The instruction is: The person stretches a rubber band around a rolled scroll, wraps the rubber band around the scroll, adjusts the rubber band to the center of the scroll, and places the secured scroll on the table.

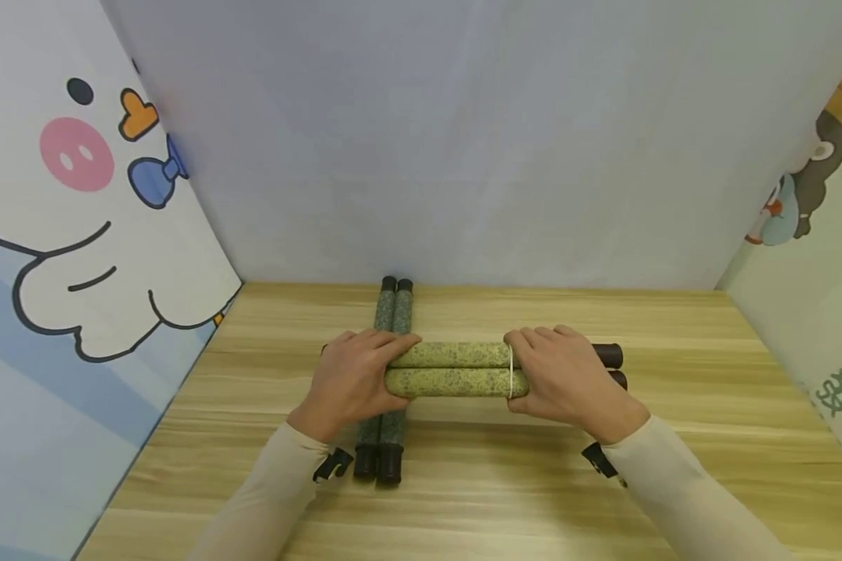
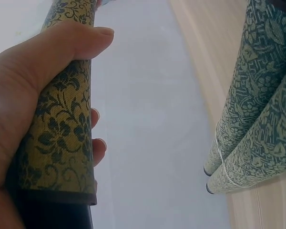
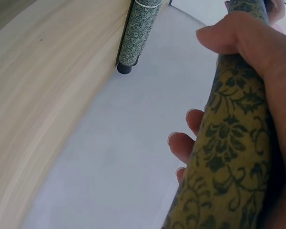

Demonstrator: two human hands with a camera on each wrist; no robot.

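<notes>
A yellow-green scroll (image 1: 456, 382) with a dark floral pattern spans between my two hands in the head view, its paired rolls side by side and a thin white cord around them. My left hand (image 1: 347, 382) grips its left part, thumb over the patterned cloth (image 2: 59, 129) in the left wrist view. Near the other end my right hand (image 1: 564, 382) holds it, fingers curled around the far side. Dark end knobs (image 1: 607, 356) stick out past the right hand. Below the left hand lies a grey-green scroll (image 1: 393, 425), also of paired rolls, partly hidden.
The grey-green scroll rests lengthwise on a wooden table (image 1: 505, 499), its black far ends close to the pale back wall (image 1: 449, 156). Cartoon-printed panels (image 1: 63, 195) stand along the left and right sides. Black wrist straps (image 1: 333, 465) sit below both hands.
</notes>
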